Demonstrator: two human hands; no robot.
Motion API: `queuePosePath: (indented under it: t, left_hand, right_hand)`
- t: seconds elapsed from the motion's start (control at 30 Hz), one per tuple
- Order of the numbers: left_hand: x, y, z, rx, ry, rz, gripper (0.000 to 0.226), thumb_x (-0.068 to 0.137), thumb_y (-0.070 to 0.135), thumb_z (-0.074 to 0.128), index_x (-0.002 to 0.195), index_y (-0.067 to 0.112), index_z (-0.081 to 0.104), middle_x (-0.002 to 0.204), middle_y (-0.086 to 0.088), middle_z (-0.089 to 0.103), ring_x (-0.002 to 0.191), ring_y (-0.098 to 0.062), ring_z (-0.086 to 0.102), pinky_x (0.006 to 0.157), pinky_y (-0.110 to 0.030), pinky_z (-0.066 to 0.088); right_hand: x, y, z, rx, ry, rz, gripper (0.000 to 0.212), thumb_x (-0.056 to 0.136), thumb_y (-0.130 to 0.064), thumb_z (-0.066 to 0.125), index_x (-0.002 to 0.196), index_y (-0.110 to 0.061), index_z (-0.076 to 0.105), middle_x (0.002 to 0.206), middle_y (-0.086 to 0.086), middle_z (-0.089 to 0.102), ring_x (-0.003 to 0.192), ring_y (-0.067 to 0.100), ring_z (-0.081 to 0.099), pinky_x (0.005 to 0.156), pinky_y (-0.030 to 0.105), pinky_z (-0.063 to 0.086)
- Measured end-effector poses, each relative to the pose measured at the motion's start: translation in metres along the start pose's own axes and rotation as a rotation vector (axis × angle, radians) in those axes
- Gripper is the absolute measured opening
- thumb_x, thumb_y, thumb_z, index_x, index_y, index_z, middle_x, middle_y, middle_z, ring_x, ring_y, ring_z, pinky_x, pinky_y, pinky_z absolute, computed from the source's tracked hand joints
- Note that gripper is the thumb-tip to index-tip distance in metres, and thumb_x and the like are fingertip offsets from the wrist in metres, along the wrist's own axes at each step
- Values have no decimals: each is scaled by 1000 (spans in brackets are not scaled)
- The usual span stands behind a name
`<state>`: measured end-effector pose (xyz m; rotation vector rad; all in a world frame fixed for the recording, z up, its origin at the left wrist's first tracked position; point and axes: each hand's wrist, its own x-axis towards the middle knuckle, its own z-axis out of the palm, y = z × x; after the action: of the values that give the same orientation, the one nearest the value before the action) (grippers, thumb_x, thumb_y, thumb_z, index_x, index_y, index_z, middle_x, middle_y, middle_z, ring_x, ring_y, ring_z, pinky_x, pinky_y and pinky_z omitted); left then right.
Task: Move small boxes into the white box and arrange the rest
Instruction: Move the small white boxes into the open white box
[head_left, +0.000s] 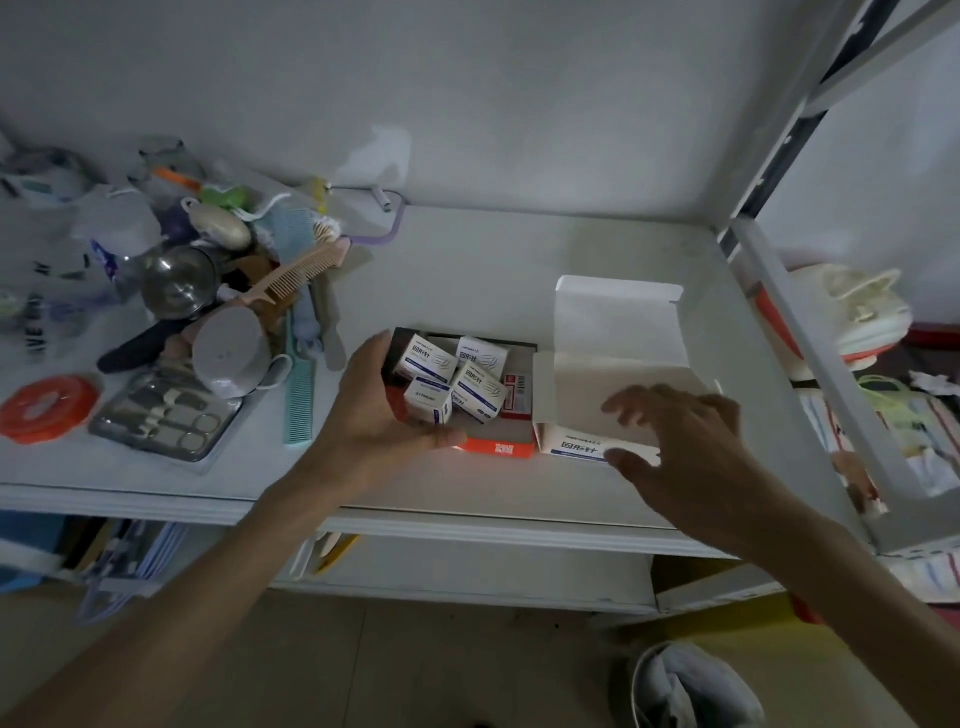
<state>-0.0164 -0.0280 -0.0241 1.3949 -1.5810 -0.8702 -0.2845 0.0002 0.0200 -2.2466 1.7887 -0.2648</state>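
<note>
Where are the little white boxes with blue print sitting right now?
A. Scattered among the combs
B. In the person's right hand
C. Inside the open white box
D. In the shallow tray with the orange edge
D: four small boxes lie in the orange-edged tray, which the left hand grips, while the white box beside it looks empty.

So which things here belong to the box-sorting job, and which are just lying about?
Job: four small boxes in the orange tray; open white box; left hand gripping the tray; right hand over the white box.

Lying about: pink comb, teal comb, manicure set, orange lid.
</note>
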Motion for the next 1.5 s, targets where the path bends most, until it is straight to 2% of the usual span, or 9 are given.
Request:
queuePosePath:
  t: [0.1,0.23,0.43,0.6,0.8,0.97,1.1,1.4,1.5]
  left_hand:
    - [-1,0,-6,334,115,183,60,60,40,86,108,28,54,104,19,46,100,14,36,84,0,26]
    - [8,4,-18,551,-31,174,43,66,15,85,106,18,68,105,1,54,105,-23,45,85,-30,38]
    - [17,8,-25,638,-161,136,42,68,14,83,105,25,68,101,11,47,103,-10,37,87,-26,35]
    - [11,10,-32,518,-224,121,35,74,8,79,98,27,60,102,9,66,87,-4,57,68,-19,48]
    - [8,23,-43,6,-88,-260,25,80,7,74,96,21,61,91,-1,76,78,-10,74,62,-23,59]
    - [15,37,-40,-317,-160,-391,35,85,11,66,118,21,64,82,-15,74,68,-22,64,68,-31,57]
    - [26,52,-23,-533,-152,-457,20,84,1,63,100,12,69,83,-19,73,55,-20,62,53,-25,54]
    - [64,93,40,-66,-327,-262,41,61,30,88,93,15,67,82,-3,78,58,-9,66,61,-31,53]
    - [84,117,66,27,-469,-99,29,66,29,86,88,15,74,84,2,78,70,-5,69,66,-20,51]
  right_hand:
    - [17,-25,-16,69,173,-70,29,82,-31,64,110,-28,55,106,-8,60,103,12,54,100,36,28]
    - [50,-61,-4,182,161,-163,20,83,-17,59,102,-22,64,100,-6,63,95,14,54,87,29,29]
    - [86,-83,31,-191,-52,-191,25,77,-23,60,99,-12,60,105,10,61,107,30,54,97,38,27]
    - [94,-91,29,-154,-66,-193,35,72,-39,63,92,-10,57,99,11,63,97,32,59,96,38,33]
    - [94,-79,20,68,76,-79,34,69,-31,69,96,-13,59,96,6,69,89,29,64,75,30,39]
    - [74,-54,-28,359,186,19,29,65,-34,76,90,-22,67,87,-1,73,77,19,67,69,38,57]
    - [50,-17,-57,309,186,59,34,66,-29,80,97,-20,70,91,-4,74,81,11,68,77,34,58]
    - [26,35,-38,128,14,139,44,67,-26,80,108,-22,65,106,1,72,85,19,67,67,26,57]
    - [22,43,-33,83,31,155,46,68,-22,79,112,-23,64,108,0,70,90,22,66,64,21,53]
